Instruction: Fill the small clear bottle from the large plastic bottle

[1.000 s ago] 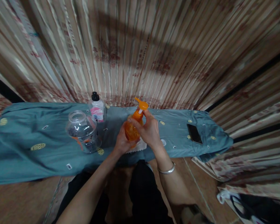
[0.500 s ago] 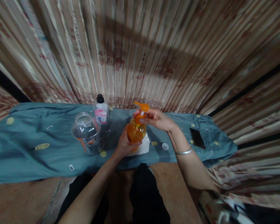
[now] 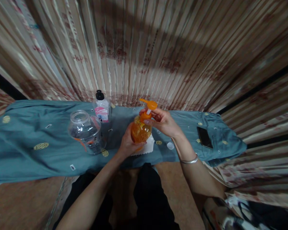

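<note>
Looking down on a narrow surface draped in teal cloth (image 3: 50, 161), before a striped curtain (image 3: 134, 57) and above a brown floor (image 3: 26, 204). From the left, past an uncapped clear jar (image 3: 86, 131), then a black-capped bottle (image 3: 102, 111) just behind it, a white sheet (image 3: 148, 147), a small white disc (image 3: 170, 146) and, near the right end, a dark phone (image 3: 204, 137). Between both hands, clasping an orange pump bottle (image 3: 141, 130) around its lower left side with the left hand (image 3: 129, 142); pinching its orange collar (image 3: 145, 117) from the right between the right hand's (image 3: 164, 123) thumb and fingers.
</note>
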### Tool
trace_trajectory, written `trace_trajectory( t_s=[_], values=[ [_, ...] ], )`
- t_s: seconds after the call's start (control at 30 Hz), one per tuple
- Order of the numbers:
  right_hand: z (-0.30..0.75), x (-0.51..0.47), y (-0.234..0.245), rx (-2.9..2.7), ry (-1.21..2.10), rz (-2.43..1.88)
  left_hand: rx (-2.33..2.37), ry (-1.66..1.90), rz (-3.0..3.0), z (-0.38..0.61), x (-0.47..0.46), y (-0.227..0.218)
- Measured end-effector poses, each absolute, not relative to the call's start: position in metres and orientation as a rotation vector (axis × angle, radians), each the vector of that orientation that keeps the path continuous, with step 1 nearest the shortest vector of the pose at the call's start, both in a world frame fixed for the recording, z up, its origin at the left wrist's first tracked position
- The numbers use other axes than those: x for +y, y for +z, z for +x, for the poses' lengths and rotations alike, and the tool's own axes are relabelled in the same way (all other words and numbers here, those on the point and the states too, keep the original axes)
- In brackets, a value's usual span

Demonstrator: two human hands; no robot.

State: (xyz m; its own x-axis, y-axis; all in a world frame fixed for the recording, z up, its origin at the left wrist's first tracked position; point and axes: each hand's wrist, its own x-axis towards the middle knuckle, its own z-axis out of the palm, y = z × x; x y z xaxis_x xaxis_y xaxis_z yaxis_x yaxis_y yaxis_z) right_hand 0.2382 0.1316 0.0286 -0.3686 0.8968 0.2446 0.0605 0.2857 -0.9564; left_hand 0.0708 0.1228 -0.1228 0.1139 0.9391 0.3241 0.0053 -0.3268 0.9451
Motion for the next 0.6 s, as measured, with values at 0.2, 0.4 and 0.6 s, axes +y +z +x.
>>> trace_trajectory(
  t_s=[0.2,0.4,0.6],
  values=[
    [0.25,0.151,0.048,-1.914,1.34,-0.807,0.957,1.311,1.555,0.068,0.124,-0.124],
    [0.247,0.15,0.048,-2.039,1.209,-0.802,0.974,1.3,1.596,0.065,0.123,-0.125],
    [0.231,0.127,0.04,-2.054,0.778,-0.964,1.026,1.33,1.641,0.064,0.121,-0.128]
  ],
)
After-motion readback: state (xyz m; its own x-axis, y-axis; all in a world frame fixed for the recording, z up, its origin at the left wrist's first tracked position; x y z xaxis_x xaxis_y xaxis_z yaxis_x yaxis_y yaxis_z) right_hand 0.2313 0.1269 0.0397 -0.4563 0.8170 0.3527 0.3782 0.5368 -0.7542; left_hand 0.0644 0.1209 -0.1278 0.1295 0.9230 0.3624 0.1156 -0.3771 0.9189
